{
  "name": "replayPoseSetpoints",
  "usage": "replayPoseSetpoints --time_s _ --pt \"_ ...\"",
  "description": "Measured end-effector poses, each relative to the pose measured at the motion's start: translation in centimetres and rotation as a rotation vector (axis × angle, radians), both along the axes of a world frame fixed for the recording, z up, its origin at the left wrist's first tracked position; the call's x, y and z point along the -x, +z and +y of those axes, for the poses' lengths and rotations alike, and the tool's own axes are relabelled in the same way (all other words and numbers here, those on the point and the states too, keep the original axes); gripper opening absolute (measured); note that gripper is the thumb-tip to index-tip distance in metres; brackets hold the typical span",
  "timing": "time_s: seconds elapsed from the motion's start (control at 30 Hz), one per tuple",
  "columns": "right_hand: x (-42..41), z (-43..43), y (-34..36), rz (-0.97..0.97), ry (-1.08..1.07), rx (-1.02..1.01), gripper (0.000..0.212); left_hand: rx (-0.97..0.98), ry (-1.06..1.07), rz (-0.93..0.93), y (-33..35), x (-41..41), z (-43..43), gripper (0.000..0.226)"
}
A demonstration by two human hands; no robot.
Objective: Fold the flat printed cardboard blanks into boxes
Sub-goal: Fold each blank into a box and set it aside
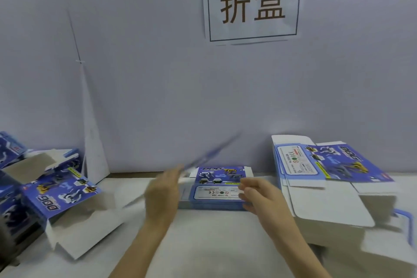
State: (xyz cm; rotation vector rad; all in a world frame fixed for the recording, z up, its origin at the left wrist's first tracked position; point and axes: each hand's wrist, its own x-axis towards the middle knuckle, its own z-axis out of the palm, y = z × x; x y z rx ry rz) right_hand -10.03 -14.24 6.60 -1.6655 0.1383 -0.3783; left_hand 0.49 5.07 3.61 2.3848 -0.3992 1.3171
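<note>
My left hand (161, 196) grips a flat blue printed blank (209, 157) seen edge-on and blurred, tilted up toward the upper right. A small stack of flat blue blanks (216, 187) lies on the table between my hands, against the wall. My right hand (259, 196) hovers over the right end of that stack with its fingers loosely bent; whether it touches the stack is unclear. A tall stack of flat blanks (334, 169) sits at the right, printed side up.
Folded blue boxes (61, 192) with open white flaps are piled at the left. A grey wall stands close behind, with a paper sign (252, 2). A blue-handled object (406, 223) pokes out at the right edge. White table surface (214, 244) lies in front.
</note>
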Motion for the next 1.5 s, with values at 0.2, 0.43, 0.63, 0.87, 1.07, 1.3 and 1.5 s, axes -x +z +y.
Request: replayPoseSetpoints --time_s 0.2,0.43,0.63,0.87,1.07,1.3,1.5 --pt "1.3 0.1 2.1 -0.221 -0.033 -0.007 0.04 0.802 -0.357 0.027 7.1 6.7 -0.2 0.028" --pt "3.5 -0.8 4.7 -0.462 0.016 -0.162 0.038 0.927 -0.628 0.275 7.7 9.9 -2.8 0.048" --pt "3.5 -0.8 4.5 -0.386 -0.026 -0.121 0.065 0.952 -0.663 0.357 7.5 10.4 -4.0 0.042" --pt "3.6 -0.1 4.3 -0.295 0.254 -0.128 0.06 0.875 -0.729 0.449 6.8 11.4 -6.2 0.046" --pt "3.5 -2.7 4.2 -0.103 0.333 -0.352 0.04 0.916 -0.819 0.624 8.4 10.2 -2.5 0.08" --pt "3.6 -3.9 4.3 -0.041 0.307 -0.312 0.045 0.949 -0.679 0.765 7.2 8.6 -1.9 0.074" --pt "3.0 -4.0 3.9 -0.078 0.214 -0.324 0.057 0.991 -0.721 0.763 7.1 8.7 -2.1 0.068"
